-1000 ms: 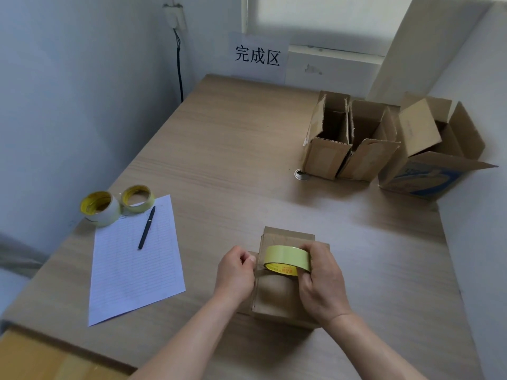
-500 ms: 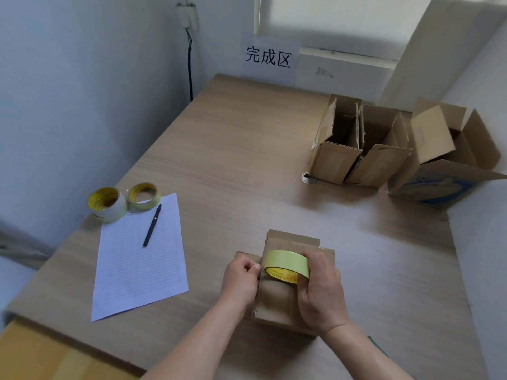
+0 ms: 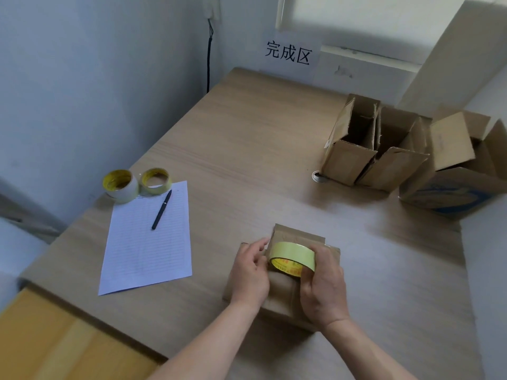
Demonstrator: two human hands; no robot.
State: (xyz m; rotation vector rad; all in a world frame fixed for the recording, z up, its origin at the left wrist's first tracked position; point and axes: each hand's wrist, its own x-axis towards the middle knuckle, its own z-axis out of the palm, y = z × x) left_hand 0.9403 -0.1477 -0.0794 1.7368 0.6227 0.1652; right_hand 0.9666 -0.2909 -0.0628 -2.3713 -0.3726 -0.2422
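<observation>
Yellow tape roll in right hand grip, left hand pinching it; two spare rolls aside.

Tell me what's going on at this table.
A person is taping a small brown cardboard box on the light wooden table. The right hand grips a pale yellow tape roll over the box; the left hand has its curled fingers at the roll's left edge, apparently picking at the tape end, though no firm hold shows. Two spare tape rolls, a lined paper sheet with a black pen, and open cardboard boxes stand aside.
</observation>
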